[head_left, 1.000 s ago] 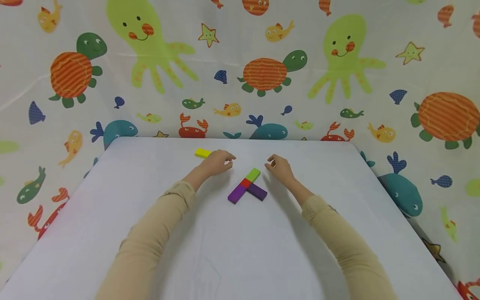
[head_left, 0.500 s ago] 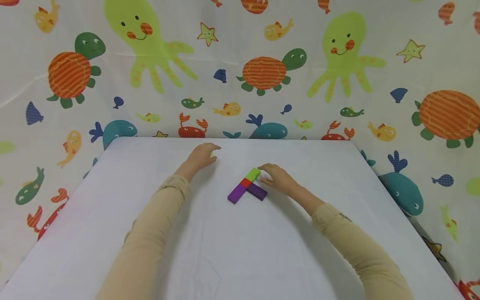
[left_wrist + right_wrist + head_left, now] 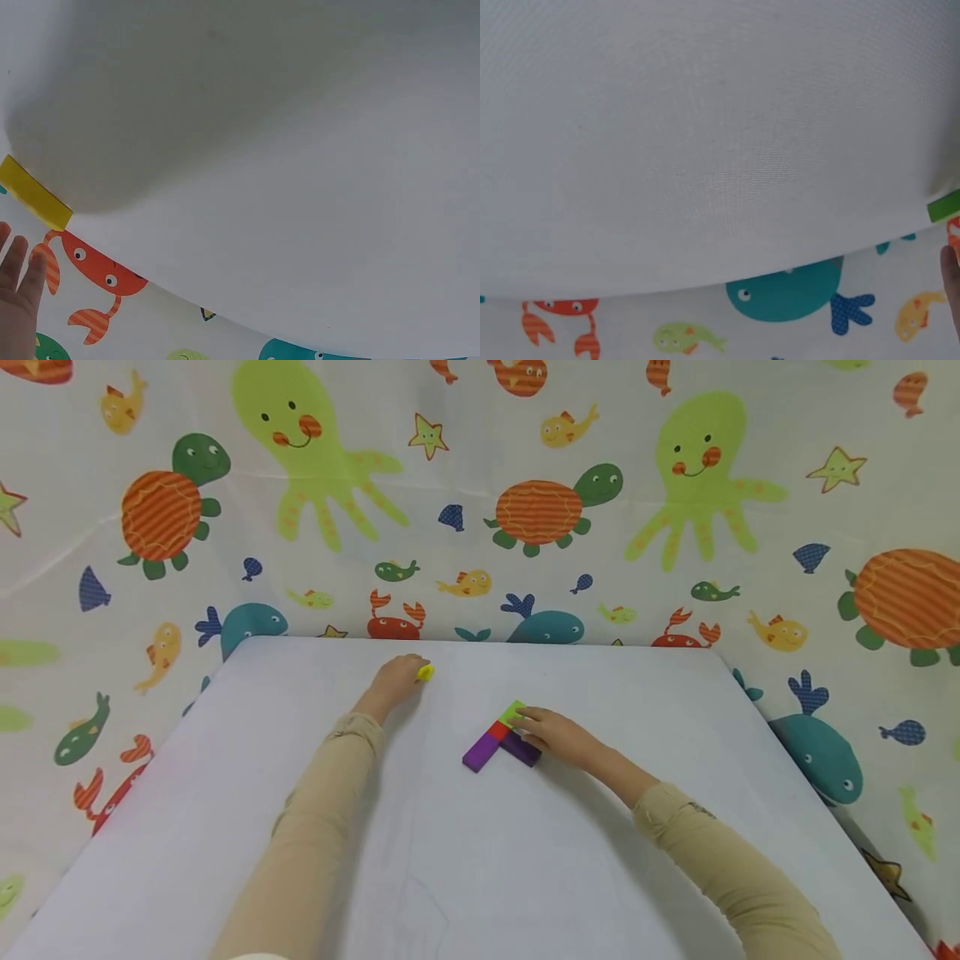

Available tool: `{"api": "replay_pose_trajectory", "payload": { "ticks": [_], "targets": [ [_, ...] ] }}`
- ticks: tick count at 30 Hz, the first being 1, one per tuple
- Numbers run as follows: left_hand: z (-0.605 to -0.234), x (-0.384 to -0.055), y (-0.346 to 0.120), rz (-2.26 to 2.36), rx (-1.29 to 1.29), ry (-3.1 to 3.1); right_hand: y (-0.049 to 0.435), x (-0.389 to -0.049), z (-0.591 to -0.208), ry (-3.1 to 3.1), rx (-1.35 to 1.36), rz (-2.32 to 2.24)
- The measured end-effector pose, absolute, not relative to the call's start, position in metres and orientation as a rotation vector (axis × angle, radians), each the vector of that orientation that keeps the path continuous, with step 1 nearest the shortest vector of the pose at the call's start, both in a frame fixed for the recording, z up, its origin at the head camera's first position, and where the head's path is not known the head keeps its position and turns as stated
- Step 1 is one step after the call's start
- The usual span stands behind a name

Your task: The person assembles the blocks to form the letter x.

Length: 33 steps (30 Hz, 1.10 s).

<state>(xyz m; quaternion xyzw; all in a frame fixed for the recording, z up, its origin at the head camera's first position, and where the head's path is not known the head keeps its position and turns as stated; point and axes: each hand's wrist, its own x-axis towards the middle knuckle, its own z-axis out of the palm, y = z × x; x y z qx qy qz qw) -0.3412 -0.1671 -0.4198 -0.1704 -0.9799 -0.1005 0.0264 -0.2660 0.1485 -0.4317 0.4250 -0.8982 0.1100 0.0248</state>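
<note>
My left hand [image 3: 397, 682] grips a yellow block [image 3: 425, 672] near the far left of the table; only the block's end shows past the fingers. In the left wrist view the yellow block [image 3: 34, 193] lies on the white surface, several fingers [image 3: 30, 281] below it in the picture. My right hand [image 3: 558, 734] rests over the light green block [image 3: 513, 711], fingers fairly straight, thumb side near the dark purple block [image 3: 521, 749]. A red block [image 3: 498, 731] and a lighter purple block [image 3: 481, 752] continue the green one in a diagonal row. The right wrist view catches a fingertip [image 3: 950, 262].
A white table [image 3: 450, 860] lies under everything. Its far edge meets a cloth backdrop [image 3: 337, 602] printed with sea animals, which also hangs along both sides.
My left hand has moved left and back to the yellow block, its fingers closing round it. My right hand has come left, onto the light green block. The joined blocks keep their arrangement.
</note>
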Motion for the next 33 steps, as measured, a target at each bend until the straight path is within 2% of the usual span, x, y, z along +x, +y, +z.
{"api": "replay_pose_trajectory", "payload": {
  "ticks": [9, 18, 33],
  "targets": [
    [-0.425, -0.352, -0.175, -0.429, -0.460, -3.082, 0.142, -0.268, -0.433, -2.738, 1.360, 0.295],
    [-0.428, -0.355, -0.185, -0.371, -0.564, -3.122, 0.132, -0.271, -0.433, -2.776, 1.412, 0.254],
    [-0.426, -0.363, -0.176, -0.432, -0.471, -3.202, 0.129, -0.276, -0.431, -2.851, 1.420, 0.225]
  ]
}}
